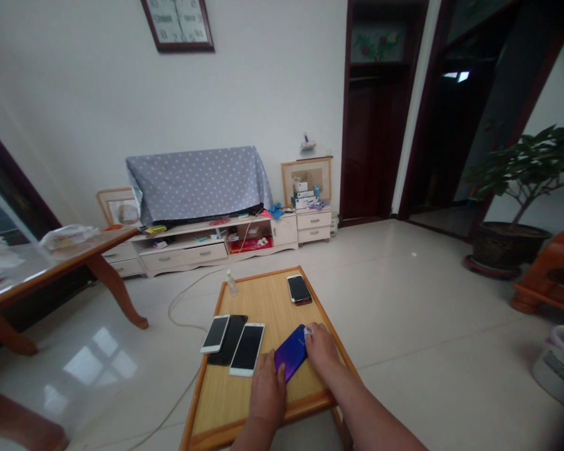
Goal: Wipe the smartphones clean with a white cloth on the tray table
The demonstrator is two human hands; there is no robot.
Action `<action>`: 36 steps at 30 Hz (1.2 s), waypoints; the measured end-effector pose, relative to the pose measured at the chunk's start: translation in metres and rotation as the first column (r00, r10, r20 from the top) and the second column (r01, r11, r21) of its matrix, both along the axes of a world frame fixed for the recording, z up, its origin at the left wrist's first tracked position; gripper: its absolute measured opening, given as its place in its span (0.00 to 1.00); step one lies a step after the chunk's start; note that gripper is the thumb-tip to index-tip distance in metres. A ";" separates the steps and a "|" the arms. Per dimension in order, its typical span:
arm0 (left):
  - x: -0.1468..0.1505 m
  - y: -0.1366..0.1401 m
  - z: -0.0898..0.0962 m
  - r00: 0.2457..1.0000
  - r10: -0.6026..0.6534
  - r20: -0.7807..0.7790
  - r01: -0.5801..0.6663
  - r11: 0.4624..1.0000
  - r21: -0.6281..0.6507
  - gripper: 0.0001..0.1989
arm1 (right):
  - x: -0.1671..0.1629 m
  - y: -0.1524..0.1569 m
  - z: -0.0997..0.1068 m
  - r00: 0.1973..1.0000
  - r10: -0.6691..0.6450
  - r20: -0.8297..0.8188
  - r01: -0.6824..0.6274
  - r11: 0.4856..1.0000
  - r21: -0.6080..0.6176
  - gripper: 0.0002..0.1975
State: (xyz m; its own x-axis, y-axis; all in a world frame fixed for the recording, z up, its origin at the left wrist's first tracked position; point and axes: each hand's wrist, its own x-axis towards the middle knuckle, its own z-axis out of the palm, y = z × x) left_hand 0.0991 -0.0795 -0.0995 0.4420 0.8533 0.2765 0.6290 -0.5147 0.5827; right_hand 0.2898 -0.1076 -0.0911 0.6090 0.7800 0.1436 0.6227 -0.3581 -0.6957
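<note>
A blue-purple phone (pixel 291 355) lies tilted over the small wooden table (pixel 216 401), its glossy back facing up. My left hand (pixel 267 386) grips its lower left edge. At its upper right corner my right hand (pixel 322 347) is closed on a small whitish piece, perhaps a wipe, pressed against the back. Just left of my left hand is a white phone (pixel 247 349) with a dark screen. Beyond it lie a black phone or case (pixel 230 341) and another white phone (pixel 215 333). One more phone (pixel 299 289) rests near the far right corner, on something dark red.
A small spray bottle (pixel 232 283) stands at the table's far left corner. A cable (pixel 178 319) runs over the floor on the left. A larger table (pixel 75 263) is at left, a white cabinet (pixel 188 255) ahead, a potted plant (pixel 512 244) and bucket (pixel 561 363) at right.
</note>
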 end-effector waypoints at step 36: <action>-0.025 -0.016 0.025 0.984 -0.019 -0.178 0.022 1.000 0.014 0.26 | -0.064 -0.044 0.009 0.909 0.358 0.215 -0.346 0.933 -0.095 0.15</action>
State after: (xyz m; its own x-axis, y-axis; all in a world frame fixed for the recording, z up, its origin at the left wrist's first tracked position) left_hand 0.0741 -0.0954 -0.0745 0.5029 0.8396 0.2055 0.7108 -0.5369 0.4543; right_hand 0.2254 -0.1519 -0.0824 0.2499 0.9482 0.1963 0.8528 -0.1195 -0.5084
